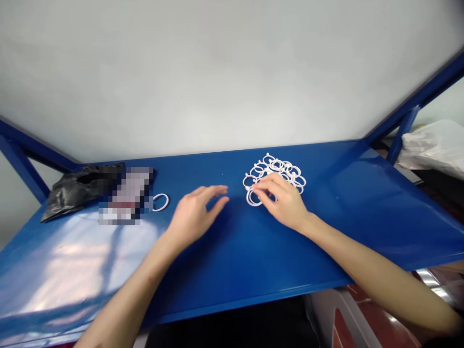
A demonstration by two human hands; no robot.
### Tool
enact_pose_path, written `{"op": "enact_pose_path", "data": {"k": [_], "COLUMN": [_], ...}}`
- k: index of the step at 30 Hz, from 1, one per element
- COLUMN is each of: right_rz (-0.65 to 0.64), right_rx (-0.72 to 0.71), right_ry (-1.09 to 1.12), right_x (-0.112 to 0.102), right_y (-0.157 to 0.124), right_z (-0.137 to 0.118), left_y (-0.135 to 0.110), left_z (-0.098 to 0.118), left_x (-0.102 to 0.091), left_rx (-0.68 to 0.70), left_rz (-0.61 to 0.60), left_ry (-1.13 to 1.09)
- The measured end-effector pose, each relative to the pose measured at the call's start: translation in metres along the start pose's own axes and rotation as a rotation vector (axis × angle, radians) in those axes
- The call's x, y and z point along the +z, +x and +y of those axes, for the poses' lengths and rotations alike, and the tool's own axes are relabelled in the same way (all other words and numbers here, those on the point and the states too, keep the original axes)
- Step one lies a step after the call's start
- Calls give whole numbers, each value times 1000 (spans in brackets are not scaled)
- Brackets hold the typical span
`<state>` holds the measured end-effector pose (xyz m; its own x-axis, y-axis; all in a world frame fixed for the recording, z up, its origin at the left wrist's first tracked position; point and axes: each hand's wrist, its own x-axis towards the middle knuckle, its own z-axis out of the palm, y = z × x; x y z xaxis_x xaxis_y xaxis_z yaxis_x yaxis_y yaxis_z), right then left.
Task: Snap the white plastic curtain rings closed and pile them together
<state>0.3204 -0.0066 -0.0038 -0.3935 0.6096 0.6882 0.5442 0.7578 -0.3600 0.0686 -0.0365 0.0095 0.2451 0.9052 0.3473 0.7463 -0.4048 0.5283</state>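
Observation:
A pile of thin white rings with small knobs (pixel 298 182) lies on the blue table, right of the middle. My right hand (pixel 281 199) is over the near left side of this pile, its thumb and forefinger pinched together on a white ring (pixel 249 199). The hand covers part of the pile. To the left, my left hand (pixel 195 209) hovers above the table with thumb and fingers apart and nothing between them. Farther left, a single white ring (pixel 167 201) lies by itself, beside a blurred-out flat object.
The blue table (pixel 224 270) meets a pale wall (pixel 217 87). At the left lie a black plastic bag (pixel 68 193) and a pixelated rectangular item (pixel 130 191). Blue frame bars (pixel 402 130) rise at both sides. A translucent bag (pixel 435 145) is beyond the right end.

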Motion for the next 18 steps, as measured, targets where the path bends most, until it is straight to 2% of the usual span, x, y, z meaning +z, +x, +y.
{"op": "enact_pose_path", "data": {"k": [3,5,8,10,14,18], "right_rz": [54,23,-53,-80,-96,-76], "right_rx": [82,108,144,160,159,153], "right_ry": [-79,-123,-168,-194,-231,-230], "right_x": [-3,-3,1,4,7,3], "right_y": [5,6,5,4,3,4], "right_z": [17,27,34,36,36,34], "left_y": [1,-5,-17,-24,-28,-21], "left_z": [-41,-75,-120,-141,-158,-152], "left_x": [-27,-46,-67,-72,-70,-67], "left_rx": [-54,-27,-31,-51,8,16], "left_rz": [113,100,86,55,0,25], "left_ry": [365,506,539,525,611,642]}}
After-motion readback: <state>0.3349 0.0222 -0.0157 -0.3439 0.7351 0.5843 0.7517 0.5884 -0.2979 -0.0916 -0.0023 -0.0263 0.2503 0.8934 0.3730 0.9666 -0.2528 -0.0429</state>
